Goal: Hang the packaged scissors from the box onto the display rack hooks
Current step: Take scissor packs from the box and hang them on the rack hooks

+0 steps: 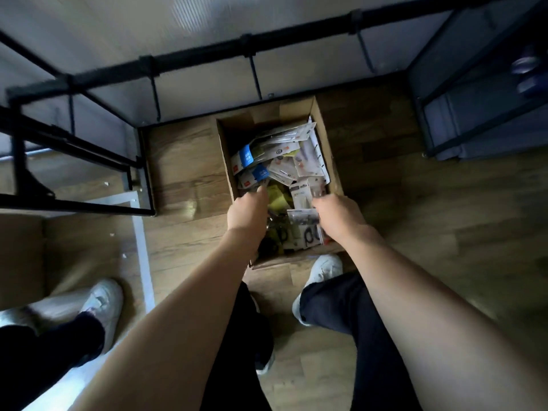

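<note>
Both bare forearms fill the lower frame, reaching down and forward into a cardboard box [321, 126] that stands open on the wood-grain floor [444, 232]. Black display rack [195, 59] runs across the top of the view, its horizontal bar carrying several thin hooks [255, 78] that hang bare; a second dark frame stands at the left. Box sits just below the rack bar, between it and the person's feet. Packaged scissors [308, 161] lie heaped inside the box, a loose jumble of white cards, some with blue labels, some yellow; none on the hooks. White shoes and dark trousers show at left and centre bottom. Left hand [247, 210] is low over the pile at the box's left side, fingers curled down among the packs; whether they pinch one cannot be told, fingertips hidden. Right hand [336, 215] has its grip clenched on a clear pack [302, 218] at the box's near right side. Frame edges motion-blurred.
</note>
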### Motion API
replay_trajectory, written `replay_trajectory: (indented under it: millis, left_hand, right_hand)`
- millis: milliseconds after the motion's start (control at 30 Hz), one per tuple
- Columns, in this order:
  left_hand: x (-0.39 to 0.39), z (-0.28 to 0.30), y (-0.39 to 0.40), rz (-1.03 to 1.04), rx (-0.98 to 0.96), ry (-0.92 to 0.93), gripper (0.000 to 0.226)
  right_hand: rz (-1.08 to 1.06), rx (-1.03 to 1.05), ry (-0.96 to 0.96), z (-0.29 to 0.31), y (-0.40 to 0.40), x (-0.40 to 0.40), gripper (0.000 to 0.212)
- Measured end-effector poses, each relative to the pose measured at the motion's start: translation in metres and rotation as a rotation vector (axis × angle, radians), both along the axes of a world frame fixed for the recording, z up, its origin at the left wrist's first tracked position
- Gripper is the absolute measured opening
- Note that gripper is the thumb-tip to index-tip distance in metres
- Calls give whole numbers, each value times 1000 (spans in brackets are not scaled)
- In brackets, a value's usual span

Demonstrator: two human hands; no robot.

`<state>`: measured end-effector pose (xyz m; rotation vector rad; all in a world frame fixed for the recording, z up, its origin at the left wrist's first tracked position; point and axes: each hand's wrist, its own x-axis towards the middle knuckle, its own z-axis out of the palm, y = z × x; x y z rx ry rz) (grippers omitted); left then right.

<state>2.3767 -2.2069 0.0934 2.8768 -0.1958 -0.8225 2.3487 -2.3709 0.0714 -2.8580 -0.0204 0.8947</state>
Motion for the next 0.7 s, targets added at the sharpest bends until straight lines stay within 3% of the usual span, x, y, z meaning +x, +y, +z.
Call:
replay_trajectory:
  millis: [200,467,700]
  left_hand:
    - [-2,140,-13,70,-61,-18,37]
    - [-14,286,-2,419,-235,-85,23]
    - [-32,383,19,372,-377,-366,20]
  right_hand:
    - [34,-20,-111,141,-4,-13,19]
    - [-122,77,-285,295,4,-21,19]
    - [-308,221,-534,384,23,-43,14]
